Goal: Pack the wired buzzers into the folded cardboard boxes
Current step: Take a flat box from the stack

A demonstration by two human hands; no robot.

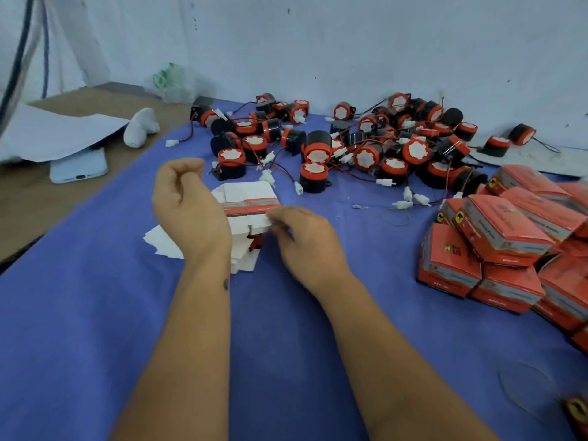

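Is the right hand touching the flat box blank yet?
Touching. The head view shows the right hand pinching the near right edge of the box blank, with fingertips over the white flap.

Buzzer pile blocks far side, box stack R, cloth L free

You work on a blue-violet cloth. Along its far edge the buzzers are black with orange-red caps and white centres, trailing red and black wires to white plugs. At its right edge the closed boxes are orange-red with grey bands and a yellow-and-black round emblem. The open box is white inside, striped red and grey outside.
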